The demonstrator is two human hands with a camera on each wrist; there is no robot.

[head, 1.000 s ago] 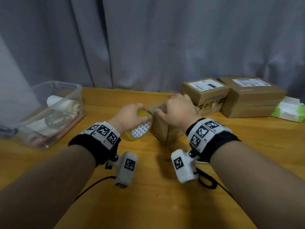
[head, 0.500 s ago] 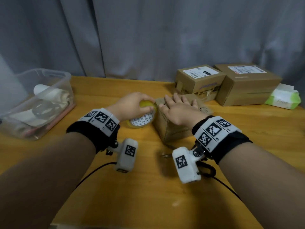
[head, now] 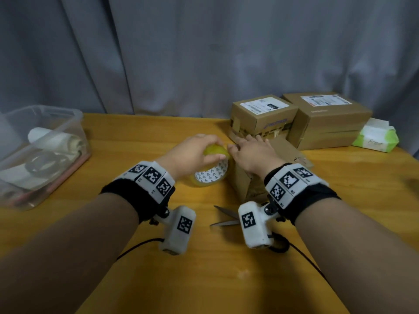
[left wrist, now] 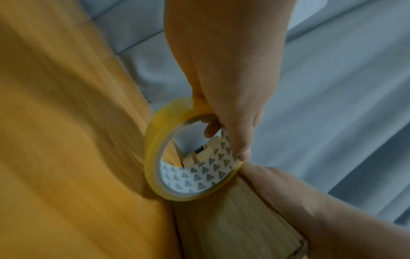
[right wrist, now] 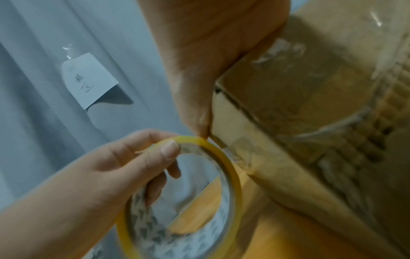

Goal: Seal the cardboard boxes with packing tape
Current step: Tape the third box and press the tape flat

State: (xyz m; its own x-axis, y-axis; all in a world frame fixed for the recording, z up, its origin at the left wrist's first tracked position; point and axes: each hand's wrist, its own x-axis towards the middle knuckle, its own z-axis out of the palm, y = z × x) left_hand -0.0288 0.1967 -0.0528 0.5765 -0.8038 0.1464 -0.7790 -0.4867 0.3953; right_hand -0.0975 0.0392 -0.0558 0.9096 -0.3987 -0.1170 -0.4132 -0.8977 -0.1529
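Observation:
A small cardboard box (head: 243,185) stands mid-table. My right hand (head: 254,150) lies flat on its top with the fingers straight, and its thumb (right wrist: 195,108) presses at the box's left edge (right wrist: 288,98). My left hand (head: 192,152) grips a yellow-edged roll of packing tape (head: 212,172), held upright against the box's left side. In the left wrist view the left hand's fingers (left wrist: 230,126) curl through the roll's core (left wrist: 190,168). The roll (right wrist: 224,168) touches the box corner beside the thumb. The tape's free end is not discernible.
Open scissors (head: 226,217) lie on the wooden table (head: 204,279) in front of the box. Two labelled cardboard boxes (head: 264,115) (head: 326,120) and a tissue pack (head: 376,139) sit at the back right. A clear plastic bin (head: 45,152) with supplies stands left. Grey curtain behind.
My right hand went from curled over the box's edge to flat on its top. The left hand kept the roll at the box's left side. The head view shifted.

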